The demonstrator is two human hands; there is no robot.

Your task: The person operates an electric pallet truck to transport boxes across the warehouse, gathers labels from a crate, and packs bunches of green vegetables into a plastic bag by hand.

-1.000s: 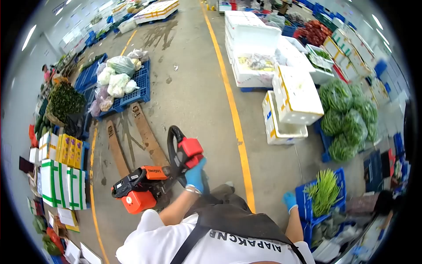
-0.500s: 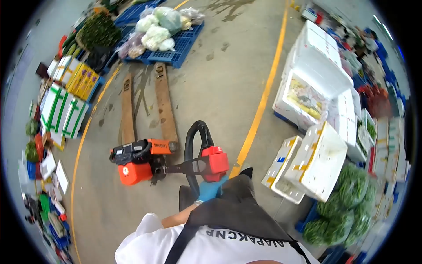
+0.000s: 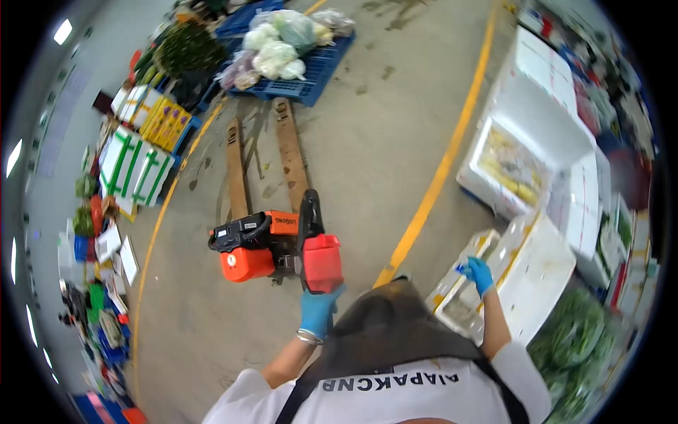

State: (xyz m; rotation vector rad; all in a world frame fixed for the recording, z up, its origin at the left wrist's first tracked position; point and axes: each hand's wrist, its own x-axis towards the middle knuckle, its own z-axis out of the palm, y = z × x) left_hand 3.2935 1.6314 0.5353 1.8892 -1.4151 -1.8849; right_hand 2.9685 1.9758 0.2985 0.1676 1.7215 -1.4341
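My left hand [image 3: 318, 311], in a blue glove, is closed around the handle of an orange electric pallet truck [image 3: 248, 264], just below its red control head [image 3: 322, 263]. Some of its fingers are hidden behind that head. The truck's two worn forks [image 3: 291, 152] point away from me across the floor. My right hand [image 3: 479, 276], also blue-gloved, is held out over the white foam boxes, its fingers apart as far as I can see. A blue label shows beside its fingertips. Whether the hand touches a box [image 3: 452, 311] I cannot tell.
Ahead of the forks, a blue pallet [image 3: 321, 74] carries bagged vegetables [image 3: 279, 53]. A large open foam box [image 3: 487, 166] and bagged greens [image 3: 575, 346] stand on the right. Green-taped boxes [image 3: 134, 166] line the left. Yellow lines [image 3: 441, 173] mark the floor.
My right hand has come into view over the foam boxes. The control head has shifted left and closer to the truck body, with my left hand still at the handle. The view has turned slightly.
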